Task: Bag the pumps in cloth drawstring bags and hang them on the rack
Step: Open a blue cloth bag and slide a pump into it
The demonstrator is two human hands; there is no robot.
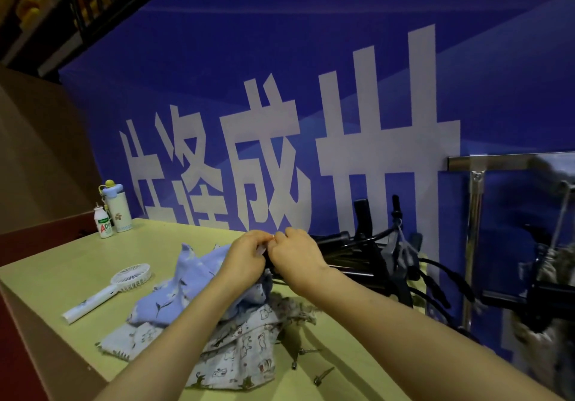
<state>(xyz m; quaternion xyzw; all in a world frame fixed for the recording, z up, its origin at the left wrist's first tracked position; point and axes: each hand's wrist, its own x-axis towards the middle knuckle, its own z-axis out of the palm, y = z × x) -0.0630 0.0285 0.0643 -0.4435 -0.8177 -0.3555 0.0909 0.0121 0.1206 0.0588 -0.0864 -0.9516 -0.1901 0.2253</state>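
My left hand (pixel 245 256) and my right hand (pixel 295 253) meet fingertip to fingertip above a blue patterned cloth bag (pixel 186 288), fingers curled as if pinching its edge; what they pinch is hidden between them. More printed cloth bags (pixel 236 357) lie heaped below my forearms. A pile of black pumps (pixel 367 260) with hoses lies just behind my hands against the blue wall. The metal rack (pixel 476 214) stands at the right, with a bagged pump (pixel 550 276) hanging from it.
The pale green table (pixel 77 264) carries a white hand fan (pixel 109 291), a small drink bottle (pixel 102 223) and a white flask (pixel 119 211) at the far left. Three small metal needles (pixel 308 360) lie near the front right. The table edge drops off at left.
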